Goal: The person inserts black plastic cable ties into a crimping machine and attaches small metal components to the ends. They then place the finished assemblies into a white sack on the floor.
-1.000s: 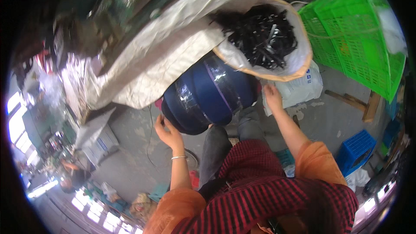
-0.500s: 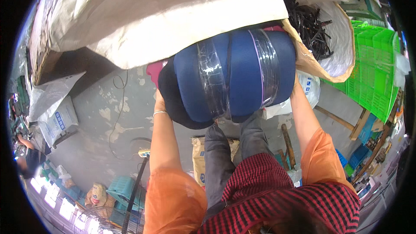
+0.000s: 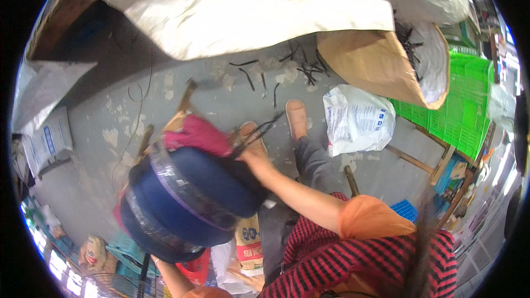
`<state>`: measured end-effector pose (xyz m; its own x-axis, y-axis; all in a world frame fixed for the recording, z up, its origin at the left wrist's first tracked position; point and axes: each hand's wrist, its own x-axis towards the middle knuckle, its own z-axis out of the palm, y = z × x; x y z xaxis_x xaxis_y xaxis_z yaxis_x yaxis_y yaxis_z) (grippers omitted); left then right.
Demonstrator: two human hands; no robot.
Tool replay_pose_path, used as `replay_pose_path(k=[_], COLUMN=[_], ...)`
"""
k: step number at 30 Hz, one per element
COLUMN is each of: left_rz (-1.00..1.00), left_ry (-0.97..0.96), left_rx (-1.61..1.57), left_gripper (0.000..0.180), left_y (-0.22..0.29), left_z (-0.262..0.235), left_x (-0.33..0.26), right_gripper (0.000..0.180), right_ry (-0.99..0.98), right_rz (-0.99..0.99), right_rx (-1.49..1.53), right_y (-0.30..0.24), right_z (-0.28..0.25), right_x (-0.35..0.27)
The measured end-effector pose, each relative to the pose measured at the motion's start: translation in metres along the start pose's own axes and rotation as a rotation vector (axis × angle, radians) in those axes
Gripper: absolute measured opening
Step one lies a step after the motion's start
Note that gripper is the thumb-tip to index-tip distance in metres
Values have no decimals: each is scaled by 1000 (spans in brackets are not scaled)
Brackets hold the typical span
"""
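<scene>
A stool with a thick dark-blue padded seat [image 3: 182,198], bound round with clear tape, is tilted on its side at the lower left. Magenta cloth [image 3: 197,136] shows at its far edge, and wooden legs stick out beyond. My right hand [image 3: 249,155] grips it at the edge near the magenta cloth, next to a dark loose strap. At the near end my left hand [image 3: 157,260] holds its underside; most of those fingers are hidden behind the padding.
A white sheet [image 3: 276,16] hangs across the top. Beside it lies a brown sack [image 3: 370,58] of black strips, with loose black strips [image 3: 309,72] on the floor. A white bag [image 3: 359,118] and green crate [image 3: 466,102] stand right. My feet are between.
The padded stool has swung from in front of me to my lower left and tipped, showing its legs. Floor, black strips and my feet came into view.
</scene>
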<state>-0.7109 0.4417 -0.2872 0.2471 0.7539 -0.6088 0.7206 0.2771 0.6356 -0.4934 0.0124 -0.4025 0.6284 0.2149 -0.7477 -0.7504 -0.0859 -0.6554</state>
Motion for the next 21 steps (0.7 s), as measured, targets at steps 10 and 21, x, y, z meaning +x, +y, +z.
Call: replay_pose_path(k=[10, 21], left_rz=[-116, 146], left_ry=[355, -49], left_rx=[83, 373], left_gripper=[52, 37], left_y=[-230, -163], left_z=[-173, 89], left_x=[37, -96], right_gripper=[33, 78], right_ry=[-527, -61], right_rz=[-116, -163], right_rx=[-257, -1461], right_y=[75, 104], right_z=[156, -37], right_x=[94, 361])
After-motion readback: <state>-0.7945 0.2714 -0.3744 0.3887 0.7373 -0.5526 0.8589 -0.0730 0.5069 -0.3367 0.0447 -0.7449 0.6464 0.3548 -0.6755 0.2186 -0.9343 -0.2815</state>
